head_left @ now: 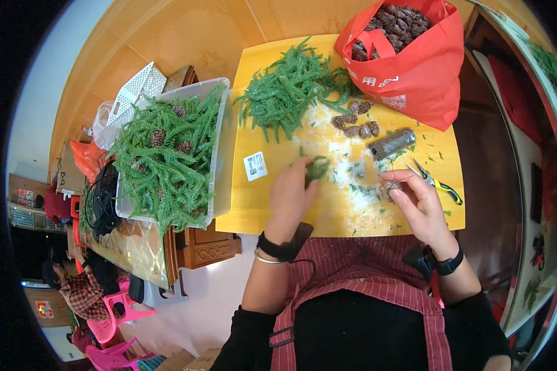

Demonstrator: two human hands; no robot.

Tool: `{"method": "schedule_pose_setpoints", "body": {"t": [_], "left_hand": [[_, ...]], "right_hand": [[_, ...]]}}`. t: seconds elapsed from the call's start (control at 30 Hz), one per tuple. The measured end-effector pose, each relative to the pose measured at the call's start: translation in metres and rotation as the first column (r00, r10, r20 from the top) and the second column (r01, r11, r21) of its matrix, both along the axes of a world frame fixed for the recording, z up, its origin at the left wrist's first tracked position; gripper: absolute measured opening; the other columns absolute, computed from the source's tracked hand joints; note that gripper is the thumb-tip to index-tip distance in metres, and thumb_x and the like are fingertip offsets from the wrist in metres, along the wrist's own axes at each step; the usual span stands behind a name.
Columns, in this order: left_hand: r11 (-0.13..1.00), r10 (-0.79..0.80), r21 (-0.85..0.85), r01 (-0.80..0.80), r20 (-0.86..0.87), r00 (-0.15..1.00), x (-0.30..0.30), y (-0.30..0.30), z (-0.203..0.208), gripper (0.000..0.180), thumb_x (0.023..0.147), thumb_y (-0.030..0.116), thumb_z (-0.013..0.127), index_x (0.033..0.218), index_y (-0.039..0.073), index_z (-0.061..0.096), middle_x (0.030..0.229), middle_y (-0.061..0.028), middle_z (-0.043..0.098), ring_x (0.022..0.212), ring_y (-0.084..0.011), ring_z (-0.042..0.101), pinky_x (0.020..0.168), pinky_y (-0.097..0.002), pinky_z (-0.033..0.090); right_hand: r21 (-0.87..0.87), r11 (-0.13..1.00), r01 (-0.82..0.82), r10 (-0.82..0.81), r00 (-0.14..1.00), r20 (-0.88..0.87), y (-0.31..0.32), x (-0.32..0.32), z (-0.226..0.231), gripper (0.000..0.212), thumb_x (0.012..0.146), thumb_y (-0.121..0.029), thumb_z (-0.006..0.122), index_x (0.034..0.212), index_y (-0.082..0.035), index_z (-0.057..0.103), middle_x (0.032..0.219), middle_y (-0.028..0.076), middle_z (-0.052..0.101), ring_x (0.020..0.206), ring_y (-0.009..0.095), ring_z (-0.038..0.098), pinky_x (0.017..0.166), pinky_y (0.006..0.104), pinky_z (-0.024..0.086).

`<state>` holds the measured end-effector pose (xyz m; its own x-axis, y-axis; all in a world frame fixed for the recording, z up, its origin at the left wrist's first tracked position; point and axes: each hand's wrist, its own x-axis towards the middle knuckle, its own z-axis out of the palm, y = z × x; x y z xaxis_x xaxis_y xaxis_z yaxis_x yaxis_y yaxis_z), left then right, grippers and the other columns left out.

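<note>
My left hand (293, 193) is closed round a small green sprig (317, 168), slightly blurred, above the yellow board (244, 207). To the right, my right hand (418, 207) pinches a small brown pine cone (388, 185) with what looks like thin wire at it. Just beyond that hand lie pliers (442, 187) with yellow and black handles and a dark bundle of thin wires (392, 144) in clear wrapping. Several loose pine cones (356, 120) rest farther back. A pile of green artificial sprigs (288, 89) covers the board's far left.
A red bag (408, 74) full of pine cones stands at the far right corner. On the left, a clear plastic bin (221, 133) holds green sprigs with pine cones attached. White flakes (359, 201) and green bits litter the board. A person (83, 294) sits farther left by pink chairs (130, 309).
</note>
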<state>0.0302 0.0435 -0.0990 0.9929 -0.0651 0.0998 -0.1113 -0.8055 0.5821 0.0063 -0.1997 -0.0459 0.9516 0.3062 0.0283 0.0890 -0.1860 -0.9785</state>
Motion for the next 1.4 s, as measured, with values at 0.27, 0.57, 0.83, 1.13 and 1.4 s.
{"method": "schedule_pose_setpoints", "body": {"t": [0.27,0.57,0.83,1.13,1.4], "left_hand": [[0.371,-0.289,-0.915,-0.159,-0.276,0.917,-0.012,-0.021,0.053,0.041,0.080,0.000,0.054,0.119,0.005,0.042,0.098,-0.0057,0.056,0.083,-0.0154,0.058,0.063,-0.0230,0.046],[0.354,-0.362,-0.934,0.041,-0.097,0.927,-0.021,-0.040,0.060,0.040,0.077,0.001,0.060,0.114,0.004,0.045,0.096,-0.0037,0.053,0.081,-0.0101,0.052,0.071,-0.0219,0.043],[0.390,-0.264,-0.921,-0.013,-0.125,0.956,-0.021,-0.047,0.062,0.023,0.083,0.001,0.058,0.105,0.003,0.051,0.098,-0.0007,0.050,0.085,-0.0067,0.050,0.074,-0.0190,0.042],[0.480,-0.246,-0.869,0.120,-0.002,0.969,-0.024,-0.053,0.064,0.021,0.084,0.004,0.056,0.104,0.001,0.053,0.093,-0.0056,0.058,0.075,-0.0082,0.055,0.063,-0.0192,0.043],[0.345,-0.340,-0.914,0.215,0.092,0.936,-0.023,-0.052,0.059,0.038,0.067,0.002,0.076,0.099,0.002,0.056,0.090,-0.0031,0.055,0.085,-0.0106,0.055,0.072,-0.0234,0.046]], "right_hand": [[-0.099,0.994,-0.042,0.059,0.982,0.177,-0.001,0.002,0.014,0.026,0.081,0.003,0.047,0.106,0.004,0.054,0.097,0.009,0.052,0.087,0.015,0.054,0.076,0.0236,0.043],[-0.103,0.995,0.005,0.035,0.922,0.385,0.005,-0.005,0.027,0.028,0.073,0.002,0.055,0.101,0.002,0.059,0.093,0.011,0.055,0.081,0.019,0.055,0.070,0.0268,0.044],[-0.086,0.992,0.095,-0.041,0.873,0.487,0.007,-0.010,0.025,0.031,0.068,0.004,0.055,0.099,0.002,0.060,0.092,0.012,0.054,0.079,0.020,0.055,0.069,0.0273,0.044],[-0.096,0.992,0.083,-0.022,0.859,0.511,0.008,-0.011,0.024,0.034,0.068,0.003,0.054,0.102,0.003,0.060,0.090,0.011,0.052,0.079,0.019,0.054,0.069,0.0264,0.044],[-0.049,0.999,-0.001,0.026,0.868,0.496,0.007,-0.010,0.019,0.031,0.068,0.000,0.057,0.099,0.002,0.060,0.091,0.013,0.052,0.080,0.022,0.053,0.071,0.0284,0.044]]}}
